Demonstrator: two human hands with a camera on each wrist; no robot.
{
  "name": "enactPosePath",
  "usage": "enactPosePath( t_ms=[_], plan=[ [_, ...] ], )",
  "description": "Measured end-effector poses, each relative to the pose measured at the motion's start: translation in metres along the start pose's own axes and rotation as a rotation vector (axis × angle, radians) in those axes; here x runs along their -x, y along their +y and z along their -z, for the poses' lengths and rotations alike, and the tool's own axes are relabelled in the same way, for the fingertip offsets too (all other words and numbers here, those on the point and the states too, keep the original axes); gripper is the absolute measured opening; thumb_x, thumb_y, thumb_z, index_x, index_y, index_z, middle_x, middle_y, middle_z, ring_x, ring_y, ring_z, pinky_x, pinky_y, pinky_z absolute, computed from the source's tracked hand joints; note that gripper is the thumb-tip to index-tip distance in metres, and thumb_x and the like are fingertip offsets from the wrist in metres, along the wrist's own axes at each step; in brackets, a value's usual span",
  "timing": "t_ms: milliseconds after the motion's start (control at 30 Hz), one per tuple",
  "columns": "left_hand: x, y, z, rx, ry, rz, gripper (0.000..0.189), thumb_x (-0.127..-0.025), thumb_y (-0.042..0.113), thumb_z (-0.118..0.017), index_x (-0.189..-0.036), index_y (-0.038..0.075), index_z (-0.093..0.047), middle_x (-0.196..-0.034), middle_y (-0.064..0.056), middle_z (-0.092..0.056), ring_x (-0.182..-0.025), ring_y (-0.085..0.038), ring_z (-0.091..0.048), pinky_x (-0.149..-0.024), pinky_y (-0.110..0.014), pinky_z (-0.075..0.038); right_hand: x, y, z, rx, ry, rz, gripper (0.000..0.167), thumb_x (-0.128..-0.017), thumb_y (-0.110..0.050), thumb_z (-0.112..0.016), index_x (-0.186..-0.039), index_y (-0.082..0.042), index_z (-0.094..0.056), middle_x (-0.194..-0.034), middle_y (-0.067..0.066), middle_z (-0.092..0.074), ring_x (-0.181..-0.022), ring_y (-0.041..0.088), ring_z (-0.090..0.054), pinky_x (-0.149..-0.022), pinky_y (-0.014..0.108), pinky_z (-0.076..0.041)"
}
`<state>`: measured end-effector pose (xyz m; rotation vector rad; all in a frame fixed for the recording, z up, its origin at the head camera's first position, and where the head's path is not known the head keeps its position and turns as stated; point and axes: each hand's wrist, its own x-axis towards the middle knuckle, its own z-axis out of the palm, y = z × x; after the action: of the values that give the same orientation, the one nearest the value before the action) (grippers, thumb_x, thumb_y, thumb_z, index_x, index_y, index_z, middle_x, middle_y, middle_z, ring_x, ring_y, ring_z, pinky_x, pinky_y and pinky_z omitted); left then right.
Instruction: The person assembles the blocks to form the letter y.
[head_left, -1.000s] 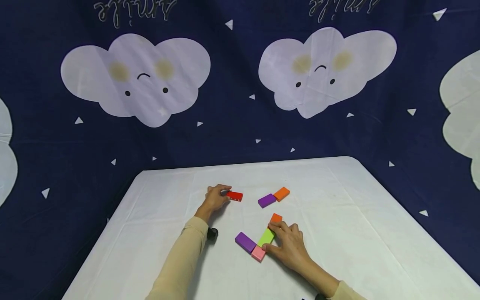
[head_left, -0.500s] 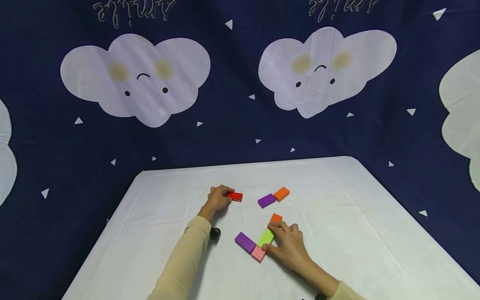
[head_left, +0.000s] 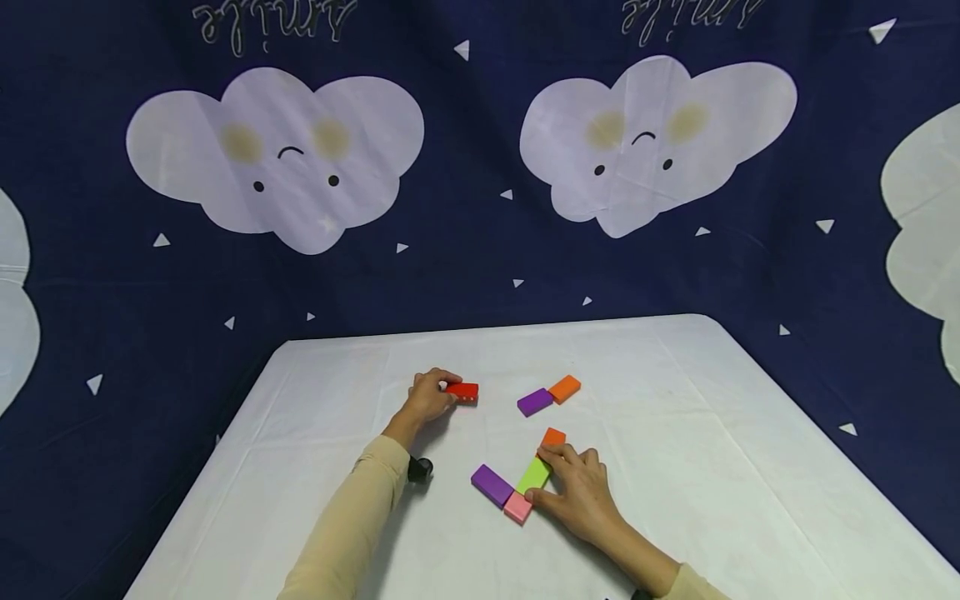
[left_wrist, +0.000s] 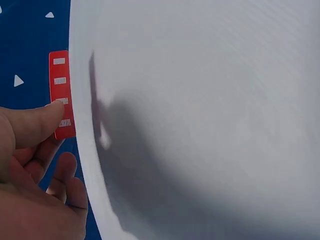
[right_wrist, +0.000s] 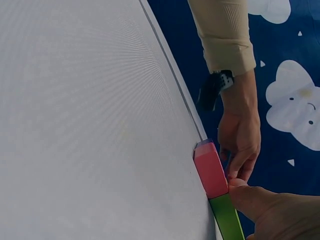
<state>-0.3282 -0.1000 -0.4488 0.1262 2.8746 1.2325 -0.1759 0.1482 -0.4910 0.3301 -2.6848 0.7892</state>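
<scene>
In the head view my left hand (head_left: 427,397) pinches the left end of a red block (head_left: 467,393) over the far middle of the table. The left wrist view shows the thumb on its face, which bears a row of white marks; a gap parts the red block (left_wrist: 61,92) from its shadow. My right hand (head_left: 583,493) grips a lime green block (head_left: 533,476) between thumb and fingers. That block lies in a V-shaped row with an orange block (head_left: 554,437), a pink block (head_left: 517,507) and a purple block (head_left: 492,486). Fingers partly cover the orange block.
Farther back on the white table (head_left: 675,400), a second purple block (head_left: 535,402) and an orange block (head_left: 565,389) lie end to end. A dark blue cloth (head_left: 465,292) printed with clouds hangs behind the table's far edge.
After a small shift of the fingers along it, my left hand has moved the red block slightly left and turned it a little. My right hand and the other blocks stay put.
</scene>
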Motion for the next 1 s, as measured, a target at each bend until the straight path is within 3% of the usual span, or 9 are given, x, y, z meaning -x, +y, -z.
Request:
enactPosePath(
  t_ms=[233, 533, 1000],
  plan=[
    [0.007, -0.005, 0.01, -0.009, -0.005, -0.003, 0.03, -0.081, 0.006, -0.066, -0.109, 0.016, -0.07, -0.12, -0.007, -0.06, -0.108, -0.028, -0.049, -0.087, -0.043, -0.037, 0.001, 0.0, 0.0, 0.002, 0.0, 0.0, 0.064, -0.065, -0.043, -0.08, -0.119, -0.013, -0.065, -0.117, -0.003, -0.06, -0.082, 0.014, -0.036, -0.072, 0.029, -0.027],
    [0.023, -0.014, 0.018, 0.038, -0.021, -0.029, 0.03, -0.08, 0.002, -0.066, -0.108, 0.012, -0.07, -0.105, -0.013, -0.057, -0.097, -0.024, -0.047, -0.073, -0.029, -0.035, 0.001, 0.0, 0.0, 0.001, -0.001, -0.002, 0.064, -0.065, -0.043, -0.08, -0.119, -0.013, -0.065, -0.117, -0.003, -0.06, -0.082, 0.013, -0.036, -0.072, 0.029, -0.027],
    [0.053, -0.017, 0.019, 0.108, -0.079, -0.076, 0.03, -0.079, -0.002, -0.066, -0.105, 0.012, -0.07, -0.102, -0.009, -0.058, -0.093, -0.022, -0.047, -0.071, -0.027, -0.034, 0.0, 0.0, 0.0, 0.001, -0.001, 0.001, 0.064, -0.066, -0.045, -0.079, -0.119, -0.013, -0.065, -0.118, -0.003, -0.06, -0.081, 0.012, -0.035, -0.072, 0.029, -0.027]
  ],
)
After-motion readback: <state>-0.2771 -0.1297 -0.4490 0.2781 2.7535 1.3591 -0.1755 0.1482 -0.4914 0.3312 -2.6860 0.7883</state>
